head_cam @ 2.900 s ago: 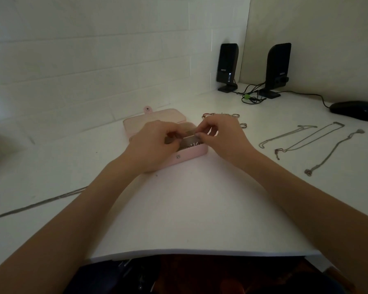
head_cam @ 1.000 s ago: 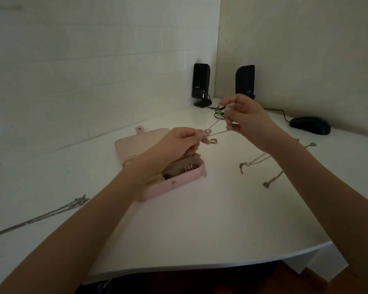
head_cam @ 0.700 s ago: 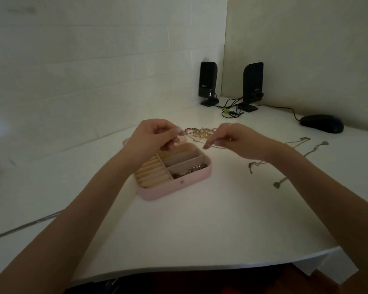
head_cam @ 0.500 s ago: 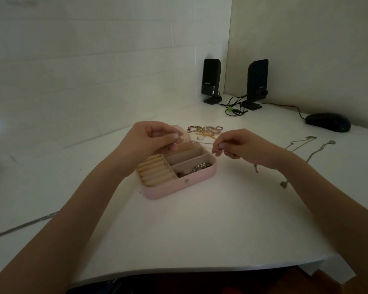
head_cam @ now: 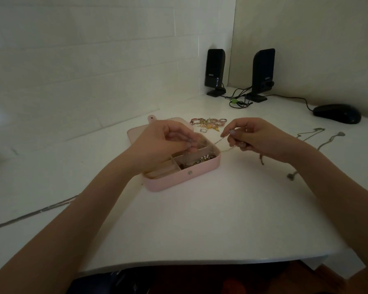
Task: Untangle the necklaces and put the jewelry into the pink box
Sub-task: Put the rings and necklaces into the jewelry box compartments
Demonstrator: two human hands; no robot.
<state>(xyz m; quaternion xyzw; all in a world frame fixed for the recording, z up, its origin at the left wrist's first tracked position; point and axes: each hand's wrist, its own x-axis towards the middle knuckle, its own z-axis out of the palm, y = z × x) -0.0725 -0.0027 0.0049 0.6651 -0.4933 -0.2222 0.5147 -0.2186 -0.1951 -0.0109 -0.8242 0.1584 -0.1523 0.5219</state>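
Pink box (head_cam: 180,177) sits open on the white table (head_cam: 200,219), lid folded flat behind it, and both hands are working right over its far right corner. Left hand (head_cam: 164,143) has its fingers curled, pinching one end of a thin chain (head_cam: 218,141) above the box; right hand (head_cam: 255,137) pinches the other end just off the box's right side, so the chain runs between them with a bit of slack trailing onto the table.

My guess is the step here is feeding that chain into a compartment. To do it well I'd lower one end in first and let the rest coil down after it, keeping light tension so it doesn't loop back on itself or catch on the pieces already lying in the front right section. Don't drop it in a heap or you're untangling again.

Two more necklaces (head_cam: 319,137) lie straight on the right, apart from each other, and a pile of rings and charms (head_cam: 208,123) waits just behind the box, so there's plenty left.

As for writing: the left of the two speakers (head_cam: 215,71) has a small logo, too tiny and dim to read. The snap button (head_cam: 189,172) on the box front shows no text I can make out.
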